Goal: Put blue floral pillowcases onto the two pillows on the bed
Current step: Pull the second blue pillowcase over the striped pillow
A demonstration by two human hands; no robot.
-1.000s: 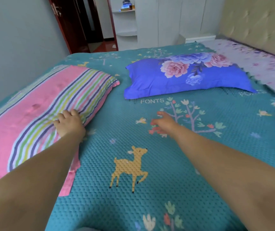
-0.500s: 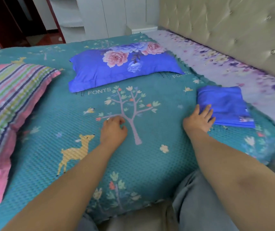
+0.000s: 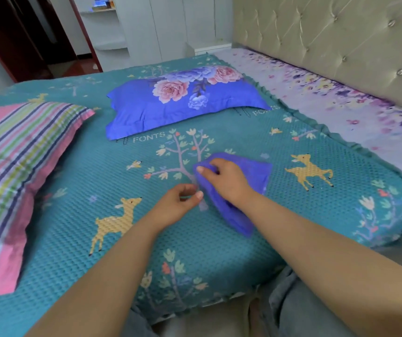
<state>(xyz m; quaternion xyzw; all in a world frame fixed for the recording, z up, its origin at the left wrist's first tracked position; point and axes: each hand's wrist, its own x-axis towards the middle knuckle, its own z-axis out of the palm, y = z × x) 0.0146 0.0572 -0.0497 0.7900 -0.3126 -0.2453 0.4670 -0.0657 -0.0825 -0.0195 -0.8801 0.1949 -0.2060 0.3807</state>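
A folded blue pillowcase (image 3: 255, 176) lies on the teal bedspread (image 3: 195, 251) in the middle of the bed. My right hand (image 3: 226, 178) grips its near-left part, fingers curled into the cloth. My left hand (image 3: 178, 205) hovers just left of it with fingers curled and the thumb near the cloth's edge; it holds nothing that I can see. One pillow in a blue floral case (image 3: 183, 98) lies further back. A pillow in a pink striped cover (image 3: 20, 171) lies at the left.
A tufted beige headboard (image 3: 341, 45) runs along the right, with a purple flowered sheet (image 3: 341, 105) below it. White cupboards (image 3: 170, 25) and a dark red door frame (image 3: 85, 32) stand beyond the bed. My knees are at the bed's near edge.
The folded blue pillowcase moved from the right edge of the bedspread to the middle, gripped by my right hand. My left hand came off the striped pillow and over beside the cloth.
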